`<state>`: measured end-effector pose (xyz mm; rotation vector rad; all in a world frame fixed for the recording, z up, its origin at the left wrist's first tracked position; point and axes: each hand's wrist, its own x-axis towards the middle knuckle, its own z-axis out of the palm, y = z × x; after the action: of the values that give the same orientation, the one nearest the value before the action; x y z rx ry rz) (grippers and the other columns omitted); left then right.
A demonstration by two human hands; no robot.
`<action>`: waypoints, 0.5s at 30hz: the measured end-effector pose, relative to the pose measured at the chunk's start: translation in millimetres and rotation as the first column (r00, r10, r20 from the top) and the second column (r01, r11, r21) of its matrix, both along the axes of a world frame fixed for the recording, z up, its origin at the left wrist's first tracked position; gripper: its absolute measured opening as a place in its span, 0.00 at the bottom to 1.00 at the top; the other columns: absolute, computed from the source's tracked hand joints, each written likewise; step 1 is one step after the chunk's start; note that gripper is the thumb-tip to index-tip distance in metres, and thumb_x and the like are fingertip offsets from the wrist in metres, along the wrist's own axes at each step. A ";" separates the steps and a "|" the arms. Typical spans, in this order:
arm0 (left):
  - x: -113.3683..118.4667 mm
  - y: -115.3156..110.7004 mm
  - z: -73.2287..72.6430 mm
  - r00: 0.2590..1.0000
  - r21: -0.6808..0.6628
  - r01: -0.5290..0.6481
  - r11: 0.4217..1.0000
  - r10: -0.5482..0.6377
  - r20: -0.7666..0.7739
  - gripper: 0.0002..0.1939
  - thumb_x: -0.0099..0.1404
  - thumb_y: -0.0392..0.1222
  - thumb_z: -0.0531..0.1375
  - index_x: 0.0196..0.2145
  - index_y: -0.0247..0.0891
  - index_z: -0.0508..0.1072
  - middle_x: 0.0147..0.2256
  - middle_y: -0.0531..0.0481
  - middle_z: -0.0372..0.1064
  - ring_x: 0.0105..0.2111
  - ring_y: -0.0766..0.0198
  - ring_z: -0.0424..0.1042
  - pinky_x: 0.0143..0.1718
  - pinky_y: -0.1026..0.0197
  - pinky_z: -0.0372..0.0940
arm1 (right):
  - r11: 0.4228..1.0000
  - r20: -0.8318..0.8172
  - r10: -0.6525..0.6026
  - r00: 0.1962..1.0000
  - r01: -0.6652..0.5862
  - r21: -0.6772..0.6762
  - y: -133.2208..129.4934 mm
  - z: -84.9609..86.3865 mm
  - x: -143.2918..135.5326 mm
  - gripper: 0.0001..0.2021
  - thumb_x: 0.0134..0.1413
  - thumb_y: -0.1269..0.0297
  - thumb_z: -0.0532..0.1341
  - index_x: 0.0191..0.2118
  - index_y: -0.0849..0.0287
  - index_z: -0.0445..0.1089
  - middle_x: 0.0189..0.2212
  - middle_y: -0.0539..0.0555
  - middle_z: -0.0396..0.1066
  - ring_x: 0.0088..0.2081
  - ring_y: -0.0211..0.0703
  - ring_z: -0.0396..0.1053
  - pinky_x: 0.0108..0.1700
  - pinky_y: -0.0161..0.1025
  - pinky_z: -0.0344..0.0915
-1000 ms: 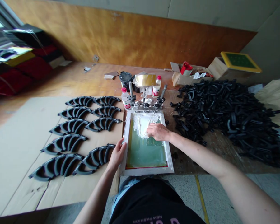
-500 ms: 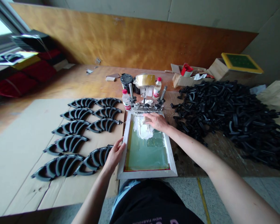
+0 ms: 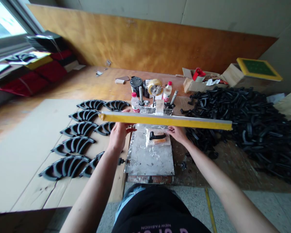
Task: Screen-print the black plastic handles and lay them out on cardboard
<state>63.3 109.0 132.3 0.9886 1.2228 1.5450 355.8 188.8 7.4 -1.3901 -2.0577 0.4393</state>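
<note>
The screen frame is seen raised on edge above the counter, so that only its yellow and white lower rail shows as a long bar across the view. The left hand is closed on the left part of that rail, thumb and fingers wrapped about its edge. The right hand is held low beneath the rail, just beside a small black handle piece that lies on the metal base plate; its fingertips are at or very near the piece, but whether it is gripped cannot be told, since the fingers are partly hidden by the rail. The plate is covered in crinkled clear film and white smears, and it lies directly below the lifted frame, at the near edge of the counter. Behind the frame, the hinge clamp is flanked by two small bottles with red caps, a black tin and a roll of tape. To the left, curved black moulded parts are laid out in two columns on a cardboard sheet. To the right, a large heap of black handle pieces is spread over the counter, with open cartons and a second yellow-framed screen beyond it.
</note>
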 end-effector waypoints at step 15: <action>-1.1 -116.5 -112.6 0.973 -0.524 -0.120 0.844 0.205 0.108 0.31 0.57 0.71 0.54 0.32 0.36 0.69 0.30 0.45 0.72 0.26 0.64 0.71 0.23 0.65 0.61 | 0.775 0.160 0.606 0.779 -0.623 0.103 -114.1 29.4 -155.4 0.10 0.61 0.62 0.61 0.46 0.55 0.75 0.36 0.57 0.71 0.42 0.50 0.65 0.45 0.46 0.64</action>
<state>62.2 -7.4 19.6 0.4075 1.5262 1.2841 200.3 74.7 36.8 -0.6242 -2.5710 0.4577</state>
